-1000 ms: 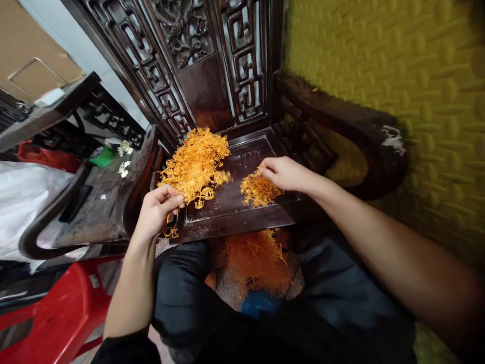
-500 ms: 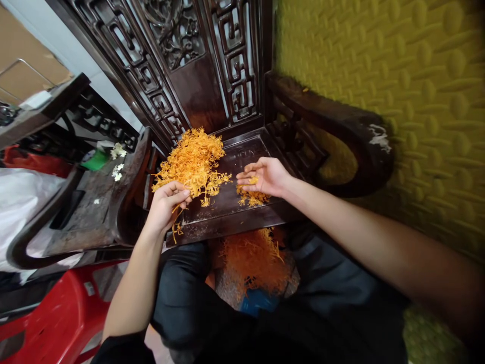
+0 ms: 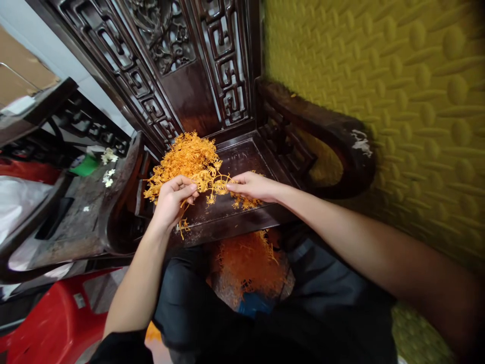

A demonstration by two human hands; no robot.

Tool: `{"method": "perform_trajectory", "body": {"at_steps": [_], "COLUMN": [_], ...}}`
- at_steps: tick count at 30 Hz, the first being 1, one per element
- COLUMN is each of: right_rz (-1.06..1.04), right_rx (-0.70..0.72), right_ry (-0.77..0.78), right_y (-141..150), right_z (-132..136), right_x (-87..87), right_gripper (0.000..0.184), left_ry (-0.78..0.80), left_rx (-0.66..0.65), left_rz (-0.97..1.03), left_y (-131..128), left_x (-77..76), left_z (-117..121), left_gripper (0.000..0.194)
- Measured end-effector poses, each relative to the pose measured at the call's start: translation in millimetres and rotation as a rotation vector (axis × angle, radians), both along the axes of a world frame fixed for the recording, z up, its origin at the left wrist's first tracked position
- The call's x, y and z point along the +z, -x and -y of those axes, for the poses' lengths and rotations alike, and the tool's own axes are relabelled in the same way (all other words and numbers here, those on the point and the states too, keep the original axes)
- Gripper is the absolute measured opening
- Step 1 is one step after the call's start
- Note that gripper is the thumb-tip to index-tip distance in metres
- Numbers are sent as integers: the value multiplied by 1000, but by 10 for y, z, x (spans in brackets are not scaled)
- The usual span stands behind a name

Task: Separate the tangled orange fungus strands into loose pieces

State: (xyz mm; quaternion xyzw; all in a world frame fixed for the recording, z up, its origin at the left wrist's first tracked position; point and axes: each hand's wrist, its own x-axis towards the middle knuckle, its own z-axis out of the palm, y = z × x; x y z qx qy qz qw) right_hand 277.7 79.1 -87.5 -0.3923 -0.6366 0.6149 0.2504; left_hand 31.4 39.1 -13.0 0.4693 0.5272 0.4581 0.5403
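My left hand (image 3: pixel 176 197) is closed with thumb and fingers pinching a cluster of thin, branching yellow-orange sprigs (image 3: pixel 206 179); a stem dangles below the palm. My right hand (image 3: pixel 250 186) meets the cluster's right side, thumb and fingertips pinched on one of its tips. Behind the left hand a tall heap of orange sprigs (image 3: pixel 189 151) rests on the dark wooden chair seat (image 3: pixel 242 151). A smaller pile of orange bits (image 3: pixel 246 203) lies on the seat, partly under the right hand.
Below the seat, between my knees, is a mass of orange sprigs (image 3: pixel 248 258) near something blue (image 3: pixel 255 304). A curved wooden armrest (image 3: pixel 326 114) stands at right before a yellow textured surface (image 3: pixel 379 65). Left are another wooden chair (image 3: pixel 81 222), white flowers (image 3: pixel 108 177) and a red plastic chair (image 3: pixel 56 318).
My right hand was open, palm up, with a small orange bit on its fingers; it has turned over, moved left and closed on the sprig cluster. The left hand keeps its hold.
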Motion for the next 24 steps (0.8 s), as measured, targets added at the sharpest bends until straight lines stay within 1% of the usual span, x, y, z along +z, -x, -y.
{"method": "perform_trajectory", "body": {"at_steps": [2,4,6,7,8,9,10,11,12,13,14,15,18,20,22,24], "right_rz": [181,347,472,536,611,688,759,813,836,817,748,628,103,-147,-227,-214], "right_rx": [38,44,-40,-105,-172,-231,-271,-302,-321,-332,-335,-339,-371,-369,-325,-270], "right_ry": [-177,-394,-563,-599,-595,-559,-505,-463,-430,-401,-370,-329,-130,12,142,222], "right_y": [-54,-113,-208,-277,-361,-455,-552,-641,-714,-761,-777,-762,-571,-398,-249,-141], "right_z": [-25,-57,-100,-129,-162,-197,-232,-263,-285,-294,-288,-267,-138,-36,48,103], "right_x": [-4,-13,-39,-59,-82,-106,-125,-137,-137,-124,-97,-59,91,191,267,301], "right_gripper": [36,31,24,20,17,16,17,18,18,19,21,23,20,23,25,41], "left_ry": [-35,-92,-164,-212,-266,-314,-344,-338,-289,-230,-169,-123,-79,-65,-54,-45], "left_rx": [27,41,63,109,178,260,335,368,341,284,208,136,-8,-65,-110,-151], "left_rz": [-51,-213,-448,-540,-587,-580,-530,-457,-390,-336,-302,-284,-273,-281,-295,-303], "left_y": [4,32,107,164,232,301,364,412,438,441,421,385,254,200,177,163], "left_x": [16,57,129,174,219,258,288,304,306,295,275,250,186,164,158,158], "left_z": [14,51,106,136,166,194,219,241,259,274,284,291,301,304,312,329], "left_gripper": [20,18,15,13,13,13,15,16,18,19,20,20,20,19,19,19]}}
